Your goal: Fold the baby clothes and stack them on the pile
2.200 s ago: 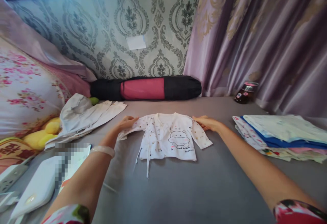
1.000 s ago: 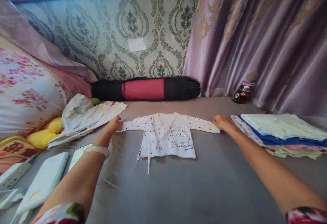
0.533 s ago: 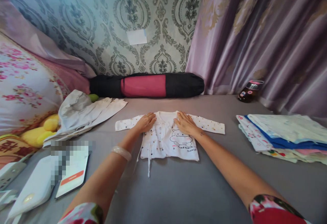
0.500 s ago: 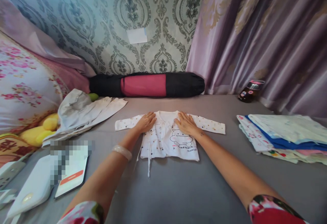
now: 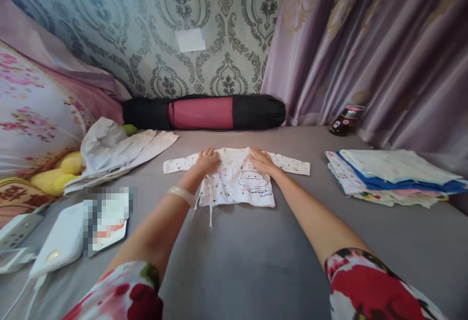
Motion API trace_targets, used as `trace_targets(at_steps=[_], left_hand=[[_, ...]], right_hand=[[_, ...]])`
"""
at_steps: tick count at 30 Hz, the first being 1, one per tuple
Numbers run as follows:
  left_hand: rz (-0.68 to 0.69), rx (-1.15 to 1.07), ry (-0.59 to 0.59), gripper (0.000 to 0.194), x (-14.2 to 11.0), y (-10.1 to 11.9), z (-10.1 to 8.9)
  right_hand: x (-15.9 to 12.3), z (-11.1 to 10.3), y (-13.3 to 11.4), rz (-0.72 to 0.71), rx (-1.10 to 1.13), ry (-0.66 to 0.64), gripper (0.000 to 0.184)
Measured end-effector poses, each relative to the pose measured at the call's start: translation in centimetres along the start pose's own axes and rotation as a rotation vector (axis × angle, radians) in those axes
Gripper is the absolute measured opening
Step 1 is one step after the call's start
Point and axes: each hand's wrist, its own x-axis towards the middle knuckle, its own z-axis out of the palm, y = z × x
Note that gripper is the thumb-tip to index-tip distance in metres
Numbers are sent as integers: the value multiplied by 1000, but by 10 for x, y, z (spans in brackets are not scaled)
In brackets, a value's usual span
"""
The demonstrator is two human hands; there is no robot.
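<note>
A small white baby shirt (image 5: 234, 188) with a cartoon animal print and tie strings lies spread on the grey sheet (image 5: 241, 261), both sleeves stretched outward. My left hand (image 5: 207, 161) rests flat on its left shoulder, near where the sleeve joins. On the opposite shoulder, just above the printed animal, my right hand (image 5: 261, 160) lies flat with fingers extended. Neither hand grips the cloth. The shirt's strings trail past its lower left hem.
To the right sits a stack of folded clothes (image 5: 398, 169), with a dark bottle (image 5: 345, 120) behind it. A black and red rolled bag (image 5: 201, 112) lies along the wall. At left are a grey-white cloth (image 5: 113, 152), a phone (image 5: 120, 232), a white device (image 5: 60, 242) and a power strip (image 5: 18, 230).
The camera view has shifted slightly, so everything sits a little higher in the picture. Both hands remain flat on the shirt's shoulders.
</note>
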Motion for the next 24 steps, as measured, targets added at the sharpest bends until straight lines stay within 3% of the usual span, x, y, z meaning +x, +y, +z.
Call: trace_targets(at_steps=[3, 7, 10, 14, 17, 20, 24], left_hand=[[-49, -73, 126, 40, -20, 23, -17], [-89, -369, 222, 31, -51, 52, -24], [-119, -553, 217, 30, -70, 68, -17], [-192, -545, 212, 29, -89, 75, -2], [-230, -556, 243, 30, -98, 72, 5], [-236, -605, 263, 28, -105, 70, 6], [-239, -661, 206, 17, -112, 71, 3]], right_hand=[[-13, -15, -7, 55, 149, 143, 51], [-34, -17, -27, 50, 264, 257, 35], [-47, -5, -49, 6, 392, 160, 26], [-64, 13, -75, -33, 397, -38, 16], [-80, 20, -89, -14, 238, -117, 35], [-93, 21, -98, -16, 103, -105, 49], [-96, 21, -99, 13, 89, -15, 30]])
